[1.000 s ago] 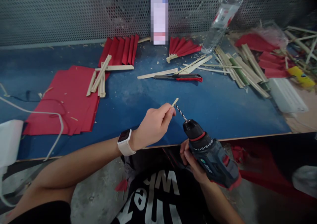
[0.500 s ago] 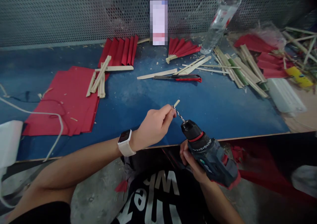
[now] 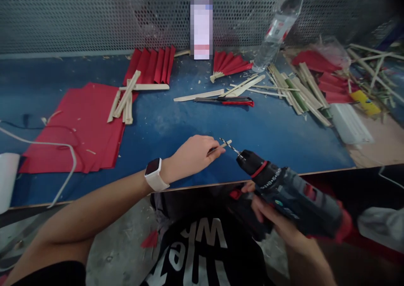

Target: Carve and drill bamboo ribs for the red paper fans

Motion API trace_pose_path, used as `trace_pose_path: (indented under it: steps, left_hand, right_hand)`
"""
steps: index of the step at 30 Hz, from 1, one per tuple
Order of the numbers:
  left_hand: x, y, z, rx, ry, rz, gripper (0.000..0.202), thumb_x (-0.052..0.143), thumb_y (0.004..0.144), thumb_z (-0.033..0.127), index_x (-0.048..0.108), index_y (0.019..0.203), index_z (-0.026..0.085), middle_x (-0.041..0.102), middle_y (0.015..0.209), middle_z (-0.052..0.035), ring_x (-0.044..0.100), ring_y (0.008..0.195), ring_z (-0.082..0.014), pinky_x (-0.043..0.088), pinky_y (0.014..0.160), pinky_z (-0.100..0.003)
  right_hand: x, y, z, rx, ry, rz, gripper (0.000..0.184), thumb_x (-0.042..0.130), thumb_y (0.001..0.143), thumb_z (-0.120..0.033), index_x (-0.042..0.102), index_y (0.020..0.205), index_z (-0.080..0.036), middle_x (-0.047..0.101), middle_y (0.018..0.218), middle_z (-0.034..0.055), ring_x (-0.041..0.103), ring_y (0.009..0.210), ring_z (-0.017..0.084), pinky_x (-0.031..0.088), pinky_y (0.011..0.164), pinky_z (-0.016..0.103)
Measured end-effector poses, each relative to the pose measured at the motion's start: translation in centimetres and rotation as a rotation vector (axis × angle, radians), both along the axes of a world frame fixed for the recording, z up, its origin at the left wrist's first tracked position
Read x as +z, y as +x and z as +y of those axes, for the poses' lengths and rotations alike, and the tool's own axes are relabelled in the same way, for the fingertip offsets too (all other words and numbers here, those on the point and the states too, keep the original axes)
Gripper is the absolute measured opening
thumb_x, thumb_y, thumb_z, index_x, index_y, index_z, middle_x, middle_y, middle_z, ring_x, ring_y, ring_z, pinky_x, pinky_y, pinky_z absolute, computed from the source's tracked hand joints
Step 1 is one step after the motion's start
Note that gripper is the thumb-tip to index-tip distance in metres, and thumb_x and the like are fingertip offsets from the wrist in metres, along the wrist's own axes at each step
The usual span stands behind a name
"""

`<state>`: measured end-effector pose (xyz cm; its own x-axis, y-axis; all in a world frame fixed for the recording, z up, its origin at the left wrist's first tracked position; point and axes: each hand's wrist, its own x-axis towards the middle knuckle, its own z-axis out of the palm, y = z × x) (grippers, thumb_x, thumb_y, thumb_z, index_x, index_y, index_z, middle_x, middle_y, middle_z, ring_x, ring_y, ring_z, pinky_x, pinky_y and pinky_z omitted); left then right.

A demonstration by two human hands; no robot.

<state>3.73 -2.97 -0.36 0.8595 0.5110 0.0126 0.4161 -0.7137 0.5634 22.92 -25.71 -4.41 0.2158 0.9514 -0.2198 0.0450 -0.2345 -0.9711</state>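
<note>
My left hand (image 3: 192, 156), with a white watch on the wrist, pinches a small bamboo strip (image 3: 224, 144) just above the blue table (image 3: 176, 126). My right hand (image 3: 271, 216) grips the handle of a dark cordless drill (image 3: 290, 195) with red trim. The drill lies nearly level, and its bit (image 3: 231, 147) touches the end of the strip.
Red paper sheets (image 3: 78, 126) with bamboo slats (image 3: 124, 100) lie at the left. Folded red fans (image 3: 154, 62) sit at the back. A red-handled knife (image 3: 227, 102), loose slats, a plastic bottle (image 3: 274, 29) and a bamboo pile (image 3: 303, 92) fill the right. A white cable (image 3: 63, 151) crosses the left.
The drill has swung down from a steep tilt to nearly level and shifted right. My left hand turned the strip flatter; the bit still meets its end.
</note>
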Motion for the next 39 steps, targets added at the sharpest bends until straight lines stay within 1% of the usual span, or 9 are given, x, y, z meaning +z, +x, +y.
trace_pose_path:
  steps: [3,7,11,15,22,26,31,36,39]
  left_hand:
    - [0.1,-0.1,0.2,-0.03,0.02,0.082,0.035,0.061,0.107,0.042,0.072,0.127,0.015,0.077,0.09,-0.0052,0.071,0.076,-0.0191,0.045,0.065,-0.029]
    - [0.0,-0.2,0.1,-0.07,0.131,0.123,0.033,0.06,0.108,0.043,0.071,0.124,0.016,0.079,0.105,-0.0073,0.075,0.088,-0.0227,0.047,0.067,-0.03]
    - [-0.3,-0.3,0.1,-0.096,0.196,0.147,0.031,0.056,0.109,0.042,0.07,0.121,0.017,0.079,0.109,-0.0077,0.076,0.092,-0.0238,0.049,0.069,-0.031]
    - [-0.4,-0.3,0.2,-0.122,0.23,0.163,0.027,0.055,0.11,0.038,0.068,0.122,0.018,0.078,0.113,-0.008,0.076,0.095,-0.023,0.049,0.071,-0.03]
    - [-0.3,-0.3,0.1,-0.116,0.248,0.176,0.026,0.055,0.11,0.038,0.067,0.121,0.018,0.078,0.112,-0.0065,0.075,0.092,-0.0226,0.046,0.066,-0.029]
    - [-0.5,-0.3,0.2,-0.121,0.243,0.142,0.026,0.054,0.11,0.038,0.067,0.121,0.018,0.078,0.111,-0.0057,0.075,0.092,-0.0219,0.047,0.067,-0.029]
    - [-0.8,-0.3,0.3,-0.116,0.247,0.142,0.03,0.053,0.11,0.039,0.065,0.128,0.018,0.078,0.12,-0.0086,0.076,0.099,-0.0234,0.051,0.073,-0.03]
    - [-0.6,-0.3,0.3,-0.117,0.245,0.157,0.028,0.054,0.11,0.038,0.067,0.125,0.018,0.078,0.116,-0.0083,0.076,0.097,-0.0237,0.051,0.072,-0.03]
    - [-0.3,-0.3,0.2,-0.121,0.228,0.165,0.027,0.054,0.11,0.037,0.067,0.123,0.017,0.078,0.113,-0.0077,0.077,0.096,-0.0242,0.051,0.071,-0.031]
  right_hand:
    - [3.6,2.7,0.3,0.02,-0.112,0.01,0.035,0.076,0.092,-0.048,0.062,0.104,-0.018,0.057,0.073,-0.0015,0.045,0.051,0.005,0.039,0.057,0.025]
    - [6.2,4.0,2.7,-0.052,-0.181,0.261,0.048,0.086,0.08,-0.049,0.052,0.09,-0.017,0.054,0.077,-0.0025,0.04,0.048,0.001,0.025,0.051,0.023]
    - [6.0,4.8,4.6,-0.082,-0.107,0.37,0.049,0.09,0.071,-0.043,0.051,0.085,-0.017,0.047,0.069,-0.005,0.041,0.042,0.003,0.024,0.046,0.022]
    - [5.7,5.4,4.9,-0.134,-0.089,0.422,0.045,0.088,0.071,-0.038,0.052,0.084,-0.017,0.047,0.068,-0.0055,0.039,0.041,0.002,0.027,0.045,0.021]
    - [5.8,5.6,4.4,-0.126,-0.073,0.419,0.043,0.085,0.075,-0.042,0.051,0.084,-0.017,0.049,0.068,-0.0055,0.039,0.04,0.002,0.028,0.044,0.021]
    - [5.7,5.4,4.6,-0.085,-0.044,0.401,0.042,0.079,0.08,-0.049,0.054,0.092,-0.018,0.059,0.075,-0.0022,0.041,0.041,0.004,0.033,0.045,0.023]
    - [7.6,5.2,6.0,-0.149,0.051,0.35,0.052,0.071,0.08,-0.056,0.054,0.117,-0.023,0.069,0.086,0.0004,0.044,0.037,0.007,0.032,0.042,0.025]
    - [10.1,6.2,7.7,-0.131,0.113,0.213,0.05,0.07,0.083,-0.053,0.054,0.122,-0.026,0.072,0.096,0.0013,0.046,0.041,0.006,0.035,0.043,0.025]
    - [11.3,6.5,8.8,-0.14,0.18,0.162,0.048,0.073,0.08,-0.051,0.057,0.117,-0.026,0.071,0.094,0.0005,0.045,0.04,0.006,0.034,0.043,0.026]
